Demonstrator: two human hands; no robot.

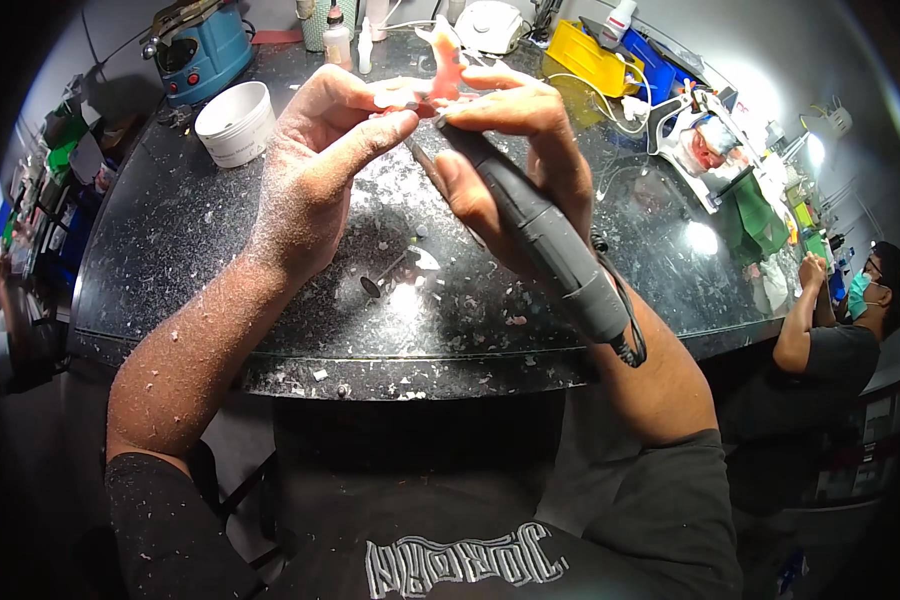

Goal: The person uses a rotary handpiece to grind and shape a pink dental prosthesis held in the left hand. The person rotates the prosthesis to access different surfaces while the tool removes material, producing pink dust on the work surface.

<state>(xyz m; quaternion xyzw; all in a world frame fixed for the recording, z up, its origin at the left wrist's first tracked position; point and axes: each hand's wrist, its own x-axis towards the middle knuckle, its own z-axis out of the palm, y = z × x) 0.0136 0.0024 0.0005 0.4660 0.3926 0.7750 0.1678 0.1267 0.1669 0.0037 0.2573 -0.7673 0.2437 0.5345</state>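
The pink piece (444,62) is held up over the far half of the black worktop (660,300), pinched between the thumb and fingers of the left hand (315,165), its wrist bent inward. The right hand (535,125) closes around a dark rotary handpiece (535,220), slanted with its cord end toward the near edge, fingertips against or just beside the piece. Both forearms cross the near edge, well apart; the span between them is strewn with shavings and a small disc tool (371,287). A white tub (235,125) stands toward the far left corner, near the left wrist.
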